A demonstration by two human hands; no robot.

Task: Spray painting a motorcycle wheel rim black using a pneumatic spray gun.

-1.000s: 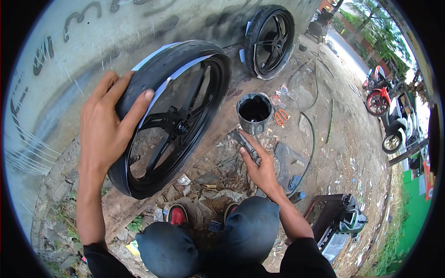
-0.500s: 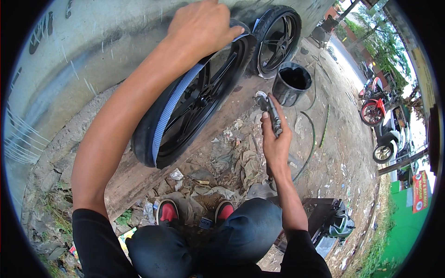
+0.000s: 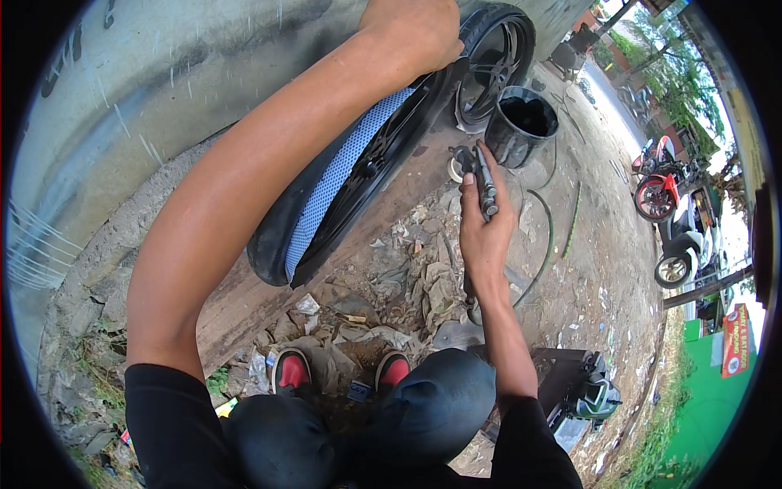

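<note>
A black motorcycle wheel (image 3: 371,167) with its tyre stands tilted against the wall on a wooden plank. A strip with a blue-and-white pattern (image 3: 320,191) runs along the wheel's near edge, between tyre and rim. At the wheel's upper end, my left hand (image 3: 415,34) is closed on it; its fingertips are mostly hidden. My right hand (image 3: 487,232) grips a metal spray gun (image 3: 482,186), held apart from the wheel over the plank's edge. Just beyond the gun stands a black bucket (image 3: 521,130) with dark contents. A pale ring (image 3: 455,169) shows beside the gun.
A second black wheel (image 3: 493,65) leans against the wall (image 3: 195,49) farther back. A green hose (image 3: 544,244) curves over the dirt ground. Scraps and rubble lie around my red shoes (image 3: 292,371). Motorcycles (image 3: 656,196) are parked at the far right.
My left hand has shifted right with the wheel's upper end, and the wheel has turned more edge-on, showing a broader patterned strip. My right hand has barely moved with the spray gun.
</note>
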